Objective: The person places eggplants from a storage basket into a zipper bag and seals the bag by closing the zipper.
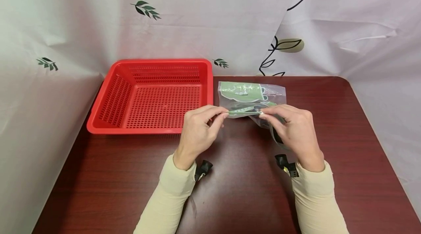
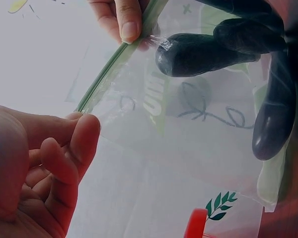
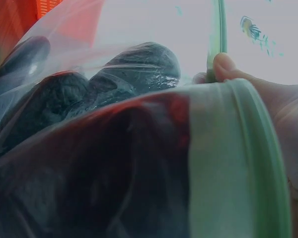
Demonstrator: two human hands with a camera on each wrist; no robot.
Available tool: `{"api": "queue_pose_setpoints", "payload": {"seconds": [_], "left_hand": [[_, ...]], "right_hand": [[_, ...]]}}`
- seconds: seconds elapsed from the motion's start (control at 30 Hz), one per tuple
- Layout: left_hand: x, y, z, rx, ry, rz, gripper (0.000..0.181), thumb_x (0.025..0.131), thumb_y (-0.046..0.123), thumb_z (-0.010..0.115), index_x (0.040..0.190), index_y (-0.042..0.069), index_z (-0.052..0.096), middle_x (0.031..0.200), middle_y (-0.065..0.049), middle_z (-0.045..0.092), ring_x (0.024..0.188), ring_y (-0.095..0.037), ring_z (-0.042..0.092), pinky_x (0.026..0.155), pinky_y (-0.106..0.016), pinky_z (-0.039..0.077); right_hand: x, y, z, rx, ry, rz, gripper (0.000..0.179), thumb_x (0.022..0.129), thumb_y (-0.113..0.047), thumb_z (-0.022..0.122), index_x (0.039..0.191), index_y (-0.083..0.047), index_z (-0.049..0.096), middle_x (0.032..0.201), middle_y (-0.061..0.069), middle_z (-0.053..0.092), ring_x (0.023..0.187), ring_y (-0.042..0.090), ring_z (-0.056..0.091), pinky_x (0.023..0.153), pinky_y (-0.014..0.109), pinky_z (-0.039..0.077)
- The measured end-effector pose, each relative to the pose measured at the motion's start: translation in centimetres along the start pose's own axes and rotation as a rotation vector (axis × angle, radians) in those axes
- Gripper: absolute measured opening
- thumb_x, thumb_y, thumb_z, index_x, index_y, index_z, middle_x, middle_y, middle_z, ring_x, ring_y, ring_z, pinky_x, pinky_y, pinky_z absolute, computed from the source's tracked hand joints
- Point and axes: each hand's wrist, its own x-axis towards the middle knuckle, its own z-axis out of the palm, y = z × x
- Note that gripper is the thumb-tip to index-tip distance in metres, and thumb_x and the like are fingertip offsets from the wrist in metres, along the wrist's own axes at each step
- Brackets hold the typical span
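Note:
A clear zip bag [image 1: 243,91] with green print stands in front of me, its green zip strip [image 2: 107,72] facing me. At the strip's left end, my left hand [image 1: 198,128] pinches it between thumb and forefinger. My right hand [image 1: 297,128] pinches the same strip farther right, beyond which the strip curves loosely down, as the right wrist view shows. Inside the bag lie several dark, glossy, long rounded vegetables that look like eggplants [image 2: 201,54]. In the head view the bag's print and my hands mostly hide them.
A red perforated plastic basket [image 1: 149,130] stands left of the bag, close to my left hand, with nothing seen inside. Beneath everything is a dark red-brown wooden table [image 1: 131,179]. A white cloth [image 1: 197,11] with leaf prints hangs behind it and at both sides.

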Motion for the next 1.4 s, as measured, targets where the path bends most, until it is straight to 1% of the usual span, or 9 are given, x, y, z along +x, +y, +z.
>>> {"api": "queue_pose_setpoints", "payload": {"seconds": [0.13, 0.2, 0.43, 0.73, 1.03, 1.2, 1.4], "left_hand": [[-0.01, -0.02, -0.08, 0.014, 0.005, 0.002, 0.007, 0.091, 0.008, 0.074, 0.094, 0.004, 0.078, 0.08, -0.002, 0.072, 0.06, -0.003, 0.062, 0.053, -0.022, 0.049], [-0.03, -0.04, -0.1, 0.023, 0.007, 0.003, 0.007, 0.091, 0.009, 0.074, 0.093, 0.005, 0.078, 0.081, -0.001, 0.072, 0.06, -0.003, 0.06, 0.053, -0.02, 0.047], [-0.05, -0.05, -0.09, 0.031, 0.004, 0.002, 0.008, 0.091, 0.01, 0.074, 0.094, 0.005, 0.079, 0.085, -0.003, 0.074, 0.062, -0.007, 0.056, 0.051, -0.027, 0.046], [-0.06, -0.09, -0.13, 0.035, 0.012, 0.003, 0.006, 0.091, 0.01, 0.074, 0.093, 0.006, 0.079, 0.081, -0.001, 0.072, 0.059, -0.006, 0.054, 0.051, -0.025, 0.046], [-0.01, -0.08, -0.17, 0.056, 0.014, 0.001, 0.007, 0.091, 0.011, 0.074, 0.093, 0.007, 0.079, 0.081, 0.0, 0.072, 0.059, -0.006, 0.054, 0.052, -0.023, 0.046], [-0.01, -0.12, -0.2, 0.058, 0.018, 0.004, 0.006, 0.091, 0.011, 0.074, 0.092, 0.007, 0.079, 0.084, -0.001, 0.073, 0.06, -0.006, 0.055, 0.053, -0.023, 0.046], [-0.02, -0.19, -0.23, 0.057, 0.021, 0.003, 0.006, 0.091, 0.01, 0.074, 0.092, 0.007, 0.079, 0.082, 0.0, 0.073, 0.059, -0.005, 0.055, 0.054, -0.021, 0.046]], "right_hand": [[0.0, 0.06, -0.02, 0.001, 0.0, 0.0, 0.021, 0.07, -0.003, 0.089, 0.088, -0.012, 0.081, 0.082, 0.0, 0.076, 0.07, 0.014, 0.07, 0.061, 0.029, 0.05], [-0.01, 0.08, -0.04, 0.0, 0.0, 0.002, 0.021, 0.07, -0.003, 0.089, 0.088, -0.012, 0.081, 0.081, 0.0, 0.076, 0.069, 0.014, 0.07, 0.061, 0.029, 0.05], [-0.05, 0.12, -0.2, -0.011, -0.004, 0.004, 0.022, 0.07, -0.002, 0.089, 0.088, -0.011, 0.081, 0.081, 0.001, 0.076, 0.07, 0.015, 0.07, 0.061, 0.03, 0.05], [-0.05, 0.27, -0.34, -0.022, -0.013, 0.004, 0.021, 0.071, -0.004, 0.089, 0.089, -0.011, 0.081, 0.082, 0.001, 0.076, 0.07, 0.015, 0.071, 0.061, 0.031, 0.05], [-0.06, 0.44, -0.5, -0.013, -0.011, 0.015, 0.021, 0.07, -0.004, 0.09, 0.089, -0.01, 0.081, 0.083, 0.001, 0.076, 0.073, 0.016, 0.072, 0.065, 0.031, 0.052], [-0.08, 0.5, -0.63, -0.022, -0.017, 0.02, 0.021, 0.071, -0.004, 0.089, 0.089, -0.01, 0.081, 0.084, 0.001, 0.076, 0.073, 0.016, 0.072, 0.064, 0.032, 0.052], [-0.08, 0.57, -0.82, -0.041, -0.033, 0.02, 0.02, 0.072, -0.005, 0.089, 0.09, -0.009, 0.081, 0.084, 0.003, 0.076, 0.073, 0.016, 0.072, 0.064, 0.033, 0.052]]}}
